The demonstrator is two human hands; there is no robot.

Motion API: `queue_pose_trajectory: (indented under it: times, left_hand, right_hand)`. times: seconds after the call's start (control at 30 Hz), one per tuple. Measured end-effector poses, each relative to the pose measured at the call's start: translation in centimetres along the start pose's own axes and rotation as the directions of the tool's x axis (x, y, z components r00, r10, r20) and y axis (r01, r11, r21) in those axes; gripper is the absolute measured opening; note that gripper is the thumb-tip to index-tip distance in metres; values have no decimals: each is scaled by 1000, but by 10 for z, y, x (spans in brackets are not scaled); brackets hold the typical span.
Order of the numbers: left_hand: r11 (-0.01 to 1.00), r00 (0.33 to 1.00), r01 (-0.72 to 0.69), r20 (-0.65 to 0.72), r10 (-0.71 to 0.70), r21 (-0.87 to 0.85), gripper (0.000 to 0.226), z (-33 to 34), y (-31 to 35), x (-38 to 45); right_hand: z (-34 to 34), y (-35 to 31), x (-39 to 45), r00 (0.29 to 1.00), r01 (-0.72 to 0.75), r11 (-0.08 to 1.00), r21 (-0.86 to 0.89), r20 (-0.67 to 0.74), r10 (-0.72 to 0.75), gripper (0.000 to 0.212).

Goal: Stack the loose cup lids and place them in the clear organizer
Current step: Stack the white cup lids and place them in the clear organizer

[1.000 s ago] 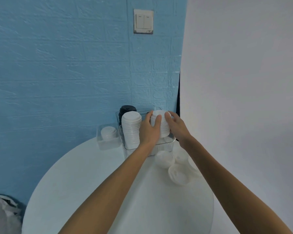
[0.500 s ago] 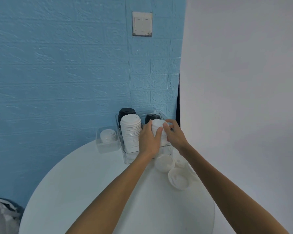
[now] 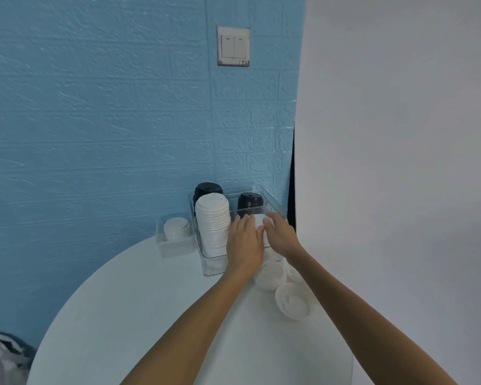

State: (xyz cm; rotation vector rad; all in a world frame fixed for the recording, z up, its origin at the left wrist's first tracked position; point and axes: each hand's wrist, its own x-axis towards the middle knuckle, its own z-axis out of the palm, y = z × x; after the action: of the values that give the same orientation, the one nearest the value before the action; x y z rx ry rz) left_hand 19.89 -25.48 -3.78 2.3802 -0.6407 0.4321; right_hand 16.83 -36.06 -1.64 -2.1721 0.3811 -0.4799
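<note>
Between your two hands, left hand (image 3: 243, 240) and right hand (image 3: 281, 234) both curled around it, the short stack of white lids (image 3: 259, 221) stands upright in the clear organizer's (image 3: 214, 263) front-right compartment, while the loose lids (image 3: 270, 275) lie on the worktop (image 3: 150, 315) just below your wrists, nearer your right.

The left hand (image 3: 243, 240) and the right hand (image 3: 279, 234) cover most of the white lid stack (image 3: 259, 221) between them — only its top shows, so the number of lids cannot be told. The near right part of the clear organizer (image 3: 211, 262) is hidden behind the hands. Both forearms are cut by the bottom edge. At the lower left corner a crumpled grey thing (image 3: 0, 357) is cut off — unclear what.
</note>
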Motion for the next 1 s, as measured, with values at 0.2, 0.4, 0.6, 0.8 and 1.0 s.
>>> queue_pose_trajectory:
  times: [0.2,0.4,0.6,0.8,1.0]
  left_hand:
    - [990,999,-27,43,22,136,43,-1,2,0]
    - [987,996,-35,90,21,159,43,-4,3,-4]
    - [979,994,-59,104,39,197,55,-1,-2,-9]
    - [968,986,-96,154,61,230,63,-1,-7,-10]
    - [984,975,-108,211,76,143,58,-14,-5,-13]
  right_hand:
    - [0,2,10,995,-23,982,-190,96,41,43]
    - [-4,-3,4,997,76,948,-308,35,-68,46]
    - [0,2,-5,987,160,946,-283,33,-157,31]
    - [10,18,-10,984,178,930,-321,63,-166,38]
    - [-8,12,-21,984,176,963,-206,54,-169,51]
